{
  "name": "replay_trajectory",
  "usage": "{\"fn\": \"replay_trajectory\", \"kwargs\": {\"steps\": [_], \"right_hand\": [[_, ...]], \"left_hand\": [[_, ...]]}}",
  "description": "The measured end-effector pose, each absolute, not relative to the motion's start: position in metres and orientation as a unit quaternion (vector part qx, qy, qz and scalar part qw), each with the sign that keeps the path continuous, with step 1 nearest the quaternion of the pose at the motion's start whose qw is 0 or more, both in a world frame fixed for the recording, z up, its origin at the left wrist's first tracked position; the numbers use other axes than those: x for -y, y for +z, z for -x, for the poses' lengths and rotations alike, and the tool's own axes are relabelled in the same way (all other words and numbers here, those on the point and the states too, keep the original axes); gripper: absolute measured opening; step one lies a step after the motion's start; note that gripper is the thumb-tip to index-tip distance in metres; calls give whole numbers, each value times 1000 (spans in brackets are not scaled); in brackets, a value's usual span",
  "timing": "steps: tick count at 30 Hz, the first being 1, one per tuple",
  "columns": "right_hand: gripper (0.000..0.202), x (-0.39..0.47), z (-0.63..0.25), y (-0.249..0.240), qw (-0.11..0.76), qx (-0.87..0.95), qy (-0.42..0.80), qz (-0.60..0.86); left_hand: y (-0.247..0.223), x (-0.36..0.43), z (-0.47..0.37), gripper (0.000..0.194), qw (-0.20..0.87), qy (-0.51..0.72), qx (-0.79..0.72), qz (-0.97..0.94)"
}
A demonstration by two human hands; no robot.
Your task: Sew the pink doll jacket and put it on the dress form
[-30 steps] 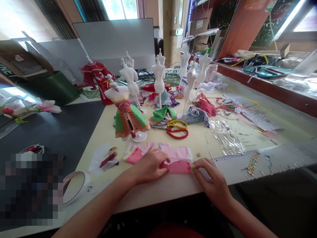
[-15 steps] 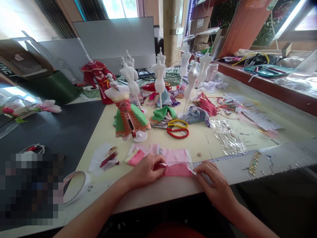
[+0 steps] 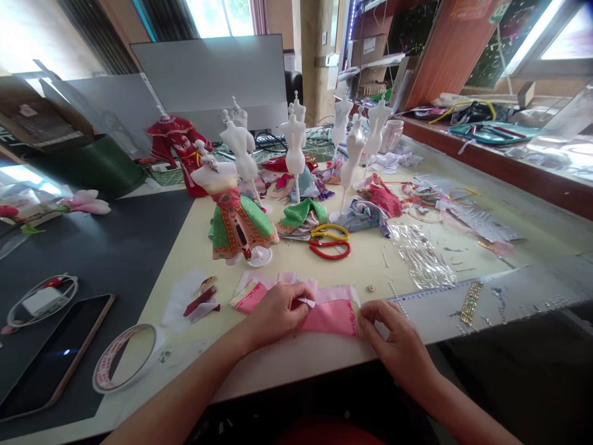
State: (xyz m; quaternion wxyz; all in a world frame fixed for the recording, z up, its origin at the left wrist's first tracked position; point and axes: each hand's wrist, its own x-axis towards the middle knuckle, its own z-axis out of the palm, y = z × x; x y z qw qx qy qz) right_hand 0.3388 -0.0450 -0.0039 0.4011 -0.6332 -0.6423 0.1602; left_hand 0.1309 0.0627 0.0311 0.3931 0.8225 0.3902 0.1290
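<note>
A strip of pink fabric (image 3: 331,317) with a patterned trim at its right end lies along the table's front edge. My left hand (image 3: 286,309) pinches its upper left part, where a small white bit sticks out between thumb and forefinger. At the trimmed right end, my right hand (image 3: 388,324) grips the fabric between thumb and fingers. Beside my left hand lies a folded pink piece with yellow trim (image 3: 251,296), partly covered by that hand. Just beyond stands a small dress form in a green and pink dress (image 3: 241,225).
Scissors (image 3: 330,241) with yellow and red handles lie beyond the fabric. White mini dress forms (image 3: 295,145) stand behind. A tape roll (image 3: 127,358) and a phone (image 3: 55,352) are on the left; a ruler (image 3: 430,293) and gold trim piece (image 3: 471,304) lie right.
The pink strip now lies flatter and shows more of its pink face and right-end trim. Both hands keep hold of it and have shifted only slightly.
</note>
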Motion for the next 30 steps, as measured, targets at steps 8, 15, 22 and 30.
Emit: {"fn": "replay_trajectory", "kwargs": {"steps": [8, 15, 22, 30], "right_hand": [[5, 37, -339, -11, 402, 659, 84, 630], [5, 34, -341, -13, 395, 671, 66, 624], [5, 33, -342, -15, 394, 662, 72, 633], [3, 31, -341, -16, 399, 654, 76, 638]], "left_hand": [[26, -72, -139, 15, 383, 139, -411, -815], [26, -77, -147, 9, 347, 168, -402, -830], [18, -78, -149, 11, 319, 166, -411, -838], [13, -77, -147, 17, 294, 173, -383, -858]]}}
